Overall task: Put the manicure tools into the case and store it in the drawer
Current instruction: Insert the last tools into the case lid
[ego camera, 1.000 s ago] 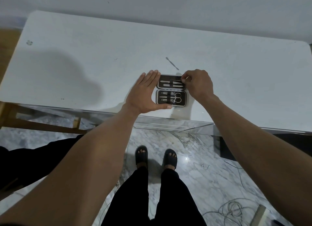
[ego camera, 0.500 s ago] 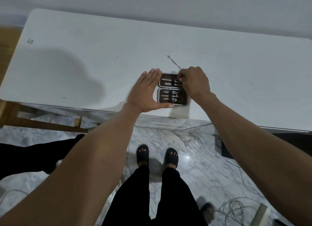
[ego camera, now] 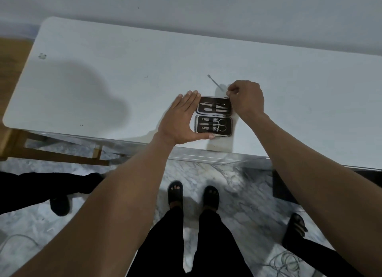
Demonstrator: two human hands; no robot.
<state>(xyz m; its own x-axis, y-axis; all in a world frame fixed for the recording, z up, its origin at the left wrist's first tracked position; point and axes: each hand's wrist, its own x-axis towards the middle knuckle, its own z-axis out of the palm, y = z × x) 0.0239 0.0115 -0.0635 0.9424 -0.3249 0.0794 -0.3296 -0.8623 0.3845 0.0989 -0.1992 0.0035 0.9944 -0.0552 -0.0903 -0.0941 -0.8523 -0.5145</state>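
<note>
Most tools sit in the open case (ego camera: 214, 116) near the table (ego camera: 103, 69) edge. My flat left hand (ego camera: 182, 119) steadies it; my right hand (ego camera: 245, 96) seemingly pinches the last pick (ego camera: 215, 82). Closing and the drawer remain.

Dim, soft shadows, wide-angle edge distortion

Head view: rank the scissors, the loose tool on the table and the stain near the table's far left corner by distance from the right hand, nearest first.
1. Loose tool: just left of the right hand, by its fingertips.
2. Scissors: in the case's near half, below the hand.
3. Stain: far left of the table.
</note>
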